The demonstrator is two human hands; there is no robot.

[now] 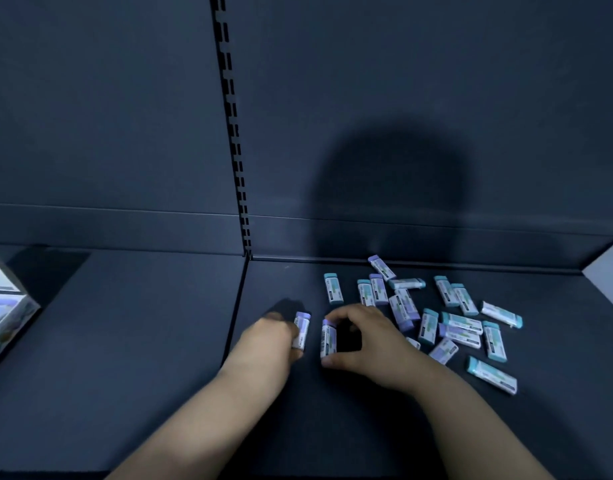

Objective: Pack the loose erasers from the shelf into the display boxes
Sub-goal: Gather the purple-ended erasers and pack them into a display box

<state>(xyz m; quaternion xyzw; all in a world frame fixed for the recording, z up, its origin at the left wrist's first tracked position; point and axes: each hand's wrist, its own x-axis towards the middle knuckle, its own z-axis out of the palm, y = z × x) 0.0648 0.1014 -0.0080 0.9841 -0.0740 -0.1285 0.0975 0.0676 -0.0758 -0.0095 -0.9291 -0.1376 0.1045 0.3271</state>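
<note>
Dark shelf deck, dim light: left hand grips one purple-capped eraser; right hand pinches a second eraser end to end between thumb and fingertips; the two erasers near, not touching. Just right of the hands, loose erasers lie scattered. At far left edge, display box; slotted upright behind

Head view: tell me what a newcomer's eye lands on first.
Two hands work mid-shelf: the left hand pinches a purple eraser, and the right hand holds a second eraser just beside it. To their right a pile of teal- and purple-capped erasers lies scattered on the dark shelf. A box shows at the far left edge.
</note>
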